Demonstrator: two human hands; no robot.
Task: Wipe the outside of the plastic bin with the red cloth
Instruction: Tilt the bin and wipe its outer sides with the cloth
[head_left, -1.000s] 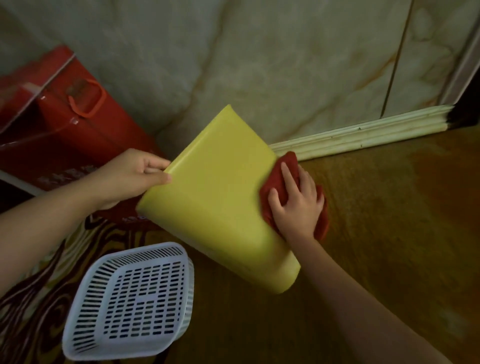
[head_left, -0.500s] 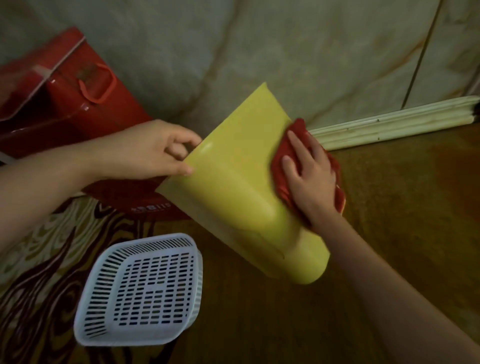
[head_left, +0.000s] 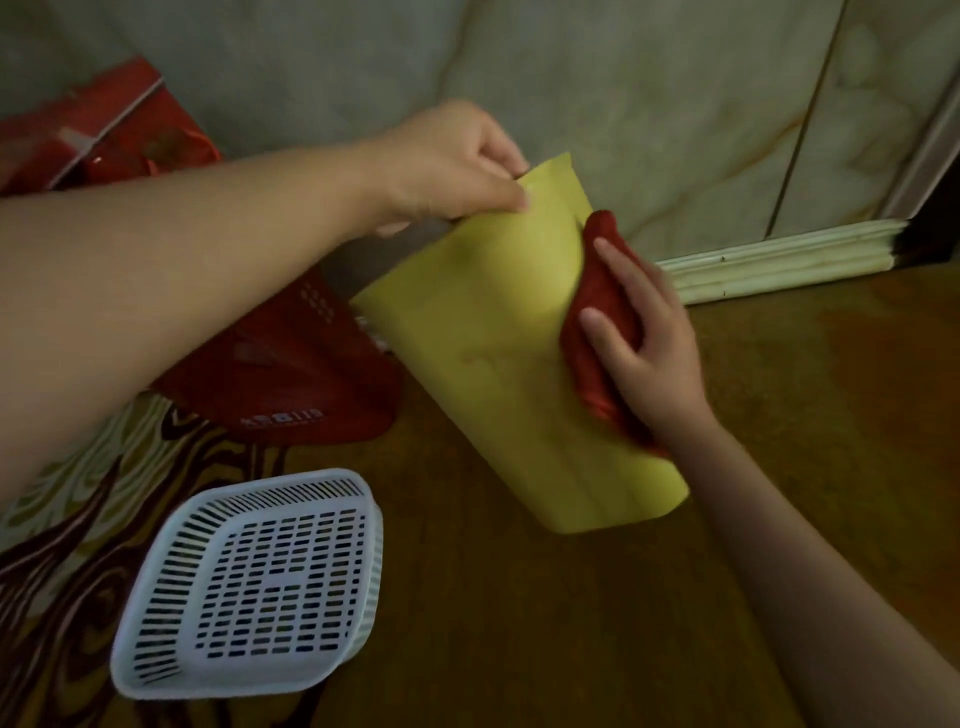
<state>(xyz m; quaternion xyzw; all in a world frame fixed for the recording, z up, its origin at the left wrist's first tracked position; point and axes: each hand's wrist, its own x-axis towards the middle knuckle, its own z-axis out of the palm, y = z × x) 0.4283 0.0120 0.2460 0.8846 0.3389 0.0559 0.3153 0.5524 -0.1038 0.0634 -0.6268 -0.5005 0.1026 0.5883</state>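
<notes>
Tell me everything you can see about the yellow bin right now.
The yellow bin looks like smooth, plain plastic, tapered, with rounded corners. It is tilted, narrower closed end toward the camera, wider end up toward the wall; its inside is hidden. The left hand pinches its upper edge, and the right hand presses the red cloth against its right side. Whether its lower end touches the floor is unclear.

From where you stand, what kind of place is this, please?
Probably a room in a home, at floor level: a marble-patterned wall with a moulded skirting board, a red gift bag and a white plastic basket.
</notes>
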